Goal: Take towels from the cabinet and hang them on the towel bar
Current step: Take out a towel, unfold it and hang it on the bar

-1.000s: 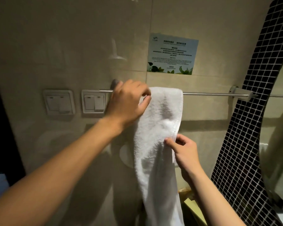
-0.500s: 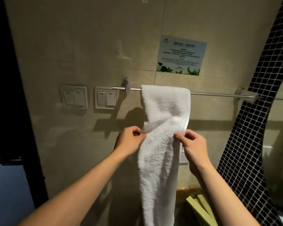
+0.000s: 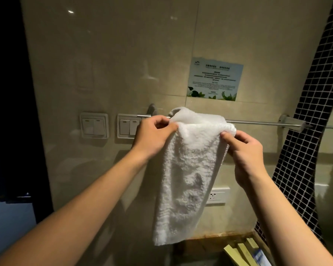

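Observation:
A white terry towel (image 3: 186, 179) hangs over a metal towel bar (image 3: 258, 122) fixed to the beige tiled wall. Its top is bunched on the bar and its front half drops down to about the counter's height. My left hand (image 3: 154, 135) pinches the towel's upper left edge just below the bar. My right hand (image 3: 244, 154) pinches the upper right edge. The bar's left bracket (image 3: 152, 110) shows above my left hand. No cabinet is in view.
Two double light switches (image 3: 94, 125) (image 3: 127, 126) sit on the wall left of the bar. A printed notice (image 3: 214, 79) is stuck above it. A power socket (image 3: 217, 195) is behind the towel's right side. Black mosaic tiling (image 3: 311, 112) runs at right; yellow packets (image 3: 242, 252) lie below.
Both hands rose from mid-towel to its top edges at the bar. The hanging front part is now shorter and its lower end is visible. The view shifted left and downward.

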Action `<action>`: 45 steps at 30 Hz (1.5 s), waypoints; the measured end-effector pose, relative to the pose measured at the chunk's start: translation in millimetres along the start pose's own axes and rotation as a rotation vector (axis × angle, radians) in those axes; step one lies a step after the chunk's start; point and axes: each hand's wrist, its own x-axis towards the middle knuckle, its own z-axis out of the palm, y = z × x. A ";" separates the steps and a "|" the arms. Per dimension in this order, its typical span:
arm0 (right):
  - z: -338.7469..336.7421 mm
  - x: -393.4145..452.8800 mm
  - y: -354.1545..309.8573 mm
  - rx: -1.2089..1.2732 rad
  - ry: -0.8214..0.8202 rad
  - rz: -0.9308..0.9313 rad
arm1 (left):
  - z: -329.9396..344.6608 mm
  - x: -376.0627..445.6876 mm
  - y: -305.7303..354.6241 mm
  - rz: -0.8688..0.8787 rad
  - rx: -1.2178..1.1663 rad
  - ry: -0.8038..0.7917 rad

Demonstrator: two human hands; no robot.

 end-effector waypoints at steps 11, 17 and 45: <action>17.0 55.2 -45.6 -0.084 -0.047 -0.028 | 0.7 50.2 39.6 0.018 0.132 0.141; 26.2 73.8 -32.1 -0.237 -0.056 0.065 | 5.1 61.8 24.1 0.094 0.760 0.153; 13.2 67.6 31.8 -0.260 0.073 0.083 | 32.2 -25.0 -83.2 -0.152 0.397 0.035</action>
